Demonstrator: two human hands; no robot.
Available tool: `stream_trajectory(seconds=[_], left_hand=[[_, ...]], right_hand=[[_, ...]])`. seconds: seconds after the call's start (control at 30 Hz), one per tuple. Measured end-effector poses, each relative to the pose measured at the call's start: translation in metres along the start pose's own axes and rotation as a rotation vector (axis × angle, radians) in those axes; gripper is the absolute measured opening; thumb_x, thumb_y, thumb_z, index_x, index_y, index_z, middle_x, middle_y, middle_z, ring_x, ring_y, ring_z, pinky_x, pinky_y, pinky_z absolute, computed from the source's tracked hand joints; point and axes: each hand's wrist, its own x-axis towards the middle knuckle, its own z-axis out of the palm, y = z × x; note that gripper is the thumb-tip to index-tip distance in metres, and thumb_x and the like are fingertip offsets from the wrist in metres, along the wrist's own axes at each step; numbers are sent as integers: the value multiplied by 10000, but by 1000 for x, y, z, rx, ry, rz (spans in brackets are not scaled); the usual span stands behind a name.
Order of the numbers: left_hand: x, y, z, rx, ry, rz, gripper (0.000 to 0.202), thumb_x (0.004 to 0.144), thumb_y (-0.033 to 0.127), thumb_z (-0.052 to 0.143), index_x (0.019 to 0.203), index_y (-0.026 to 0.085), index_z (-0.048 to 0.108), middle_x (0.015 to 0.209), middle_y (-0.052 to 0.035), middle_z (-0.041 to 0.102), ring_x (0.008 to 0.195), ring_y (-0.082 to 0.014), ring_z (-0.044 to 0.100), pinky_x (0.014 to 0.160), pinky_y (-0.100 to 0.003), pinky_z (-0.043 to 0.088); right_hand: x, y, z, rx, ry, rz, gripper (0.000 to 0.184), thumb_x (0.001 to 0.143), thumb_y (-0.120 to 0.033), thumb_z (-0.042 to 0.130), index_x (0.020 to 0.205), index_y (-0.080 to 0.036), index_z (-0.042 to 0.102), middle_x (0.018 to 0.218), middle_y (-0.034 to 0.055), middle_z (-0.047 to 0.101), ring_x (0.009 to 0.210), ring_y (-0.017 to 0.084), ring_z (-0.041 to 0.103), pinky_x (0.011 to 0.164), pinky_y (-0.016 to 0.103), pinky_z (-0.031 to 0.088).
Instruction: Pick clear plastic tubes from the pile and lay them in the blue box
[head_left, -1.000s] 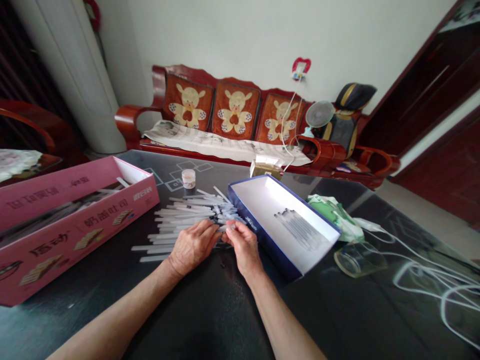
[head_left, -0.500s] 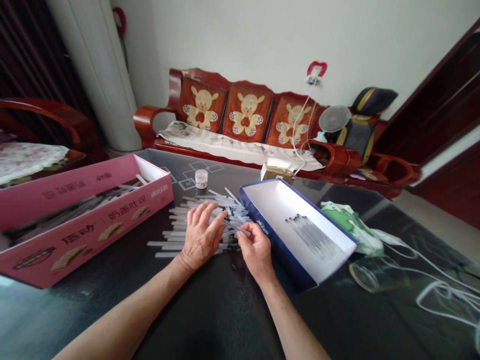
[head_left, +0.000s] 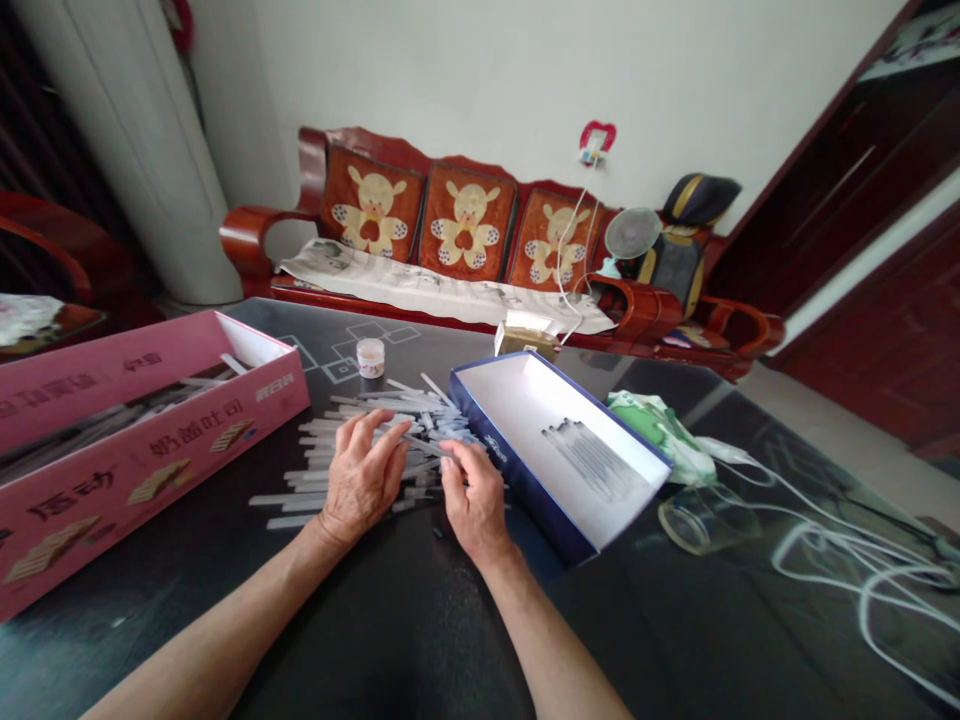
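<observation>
A loose heap of thin clear plastic tubes (head_left: 360, 425) lies on the dark table (head_left: 420, 620) in front of me. My left hand (head_left: 360, 480) rests flat on the heap with fingers stretched out. My right hand (head_left: 469, 495) sits beside it at the heap's right edge, fingers curled in a pinch on one tube (head_left: 424, 447). Just right of that hand stands a blue box (head_left: 525, 470) with a white inside, holding a small row of tubes (head_left: 589, 460).
A long pink carton (head_left: 150, 450) with more tubes stands at the left. A small white jar (head_left: 370, 357) and a tan box (head_left: 523, 335) sit behind the heap. A green-white cloth (head_left: 660, 425), clear lid (head_left: 705, 520) and white cables (head_left: 847, 555) lie right. A red wooden sofa (head_left: 465, 230) is beyond.
My left hand went from curled beside the right hand to lying spread on the heap. The right hand stays at the heap's edge, pinching a tube. The camera swung right, then back.
</observation>
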Motion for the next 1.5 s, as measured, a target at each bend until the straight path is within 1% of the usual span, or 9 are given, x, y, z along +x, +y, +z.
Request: stream_trajectory(seconds=[0.43,0.7,0.8,0.9,1.07,1.2,1.3,1.37,1.5], left_hand=[[2,0,0,21,37,52,255,827,151,584,1074,191,633,1122,-103,584,1029,-247,508,924,-425,432],[3,6,-3,-21,10,78,255,818,156,583,1067,180,634,1144,-114,577,1056,-261,498,945,-434,418],[5,7,-4,-69,27,50,236,840,151,557,1061,191,629,1100,-96,596,999,-230,528,900,-395,431],[6,5,-5,-81,50,29,218,856,142,535,1048,195,625,1055,-83,608,934,-204,547,854,-368,433],[5,3,-5,-54,52,31,179,854,149,534,999,196,627,1059,-77,609,948,-206,550,875,-378,419],[3,2,-2,-47,47,15,168,854,163,532,984,201,631,1068,-77,615,963,-211,556,883,-380,423],[2,1,-1,-68,49,39,197,851,167,543,1031,199,617,1092,-90,616,996,-222,564,890,-383,434],[3,1,-1,-98,55,59,289,849,159,547,1135,191,573,1149,-112,602,1059,-238,557,914,-395,436],[5,3,-4,-173,131,30,500,853,143,524,1339,161,408,1325,-177,496,1241,-279,464,1004,-450,397]], right_hand=[[-2,6,2,-119,-1,-123,229,933,-221,419,1001,-175,633,899,73,661,871,176,622,799,293,484],[-4,5,1,-110,-24,-150,159,886,-235,516,990,-184,624,900,61,683,844,166,647,769,257,514],[-4,4,0,-129,-16,-149,150,888,-242,516,965,-192,634,884,55,698,833,169,656,772,260,508],[-6,2,0,-140,-53,-137,154,899,-255,506,956,-200,638,853,44,702,793,164,659,743,254,496],[-6,-3,0,-175,-143,-127,198,929,-255,453,909,-204,643,795,38,690,744,156,648,712,251,482],[-6,-3,1,-211,-184,-129,211,923,-240,461,1046,-185,623,954,67,706,895,175,656,818,263,484],[-7,-4,3,-276,-241,-116,268,909,-217,478,1150,-172,585,1072,80,690,989,188,641,875,275,477],[-4,-10,2,-342,-271,-111,257,902,-200,476,1122,-171,604,1039,77,693,963,189,641,860,277,481],[17,-30,-19,-489,-168,-147,235,893,-212,473,1034,-180,659,970,79,648,935,182,607,862,276,468]])
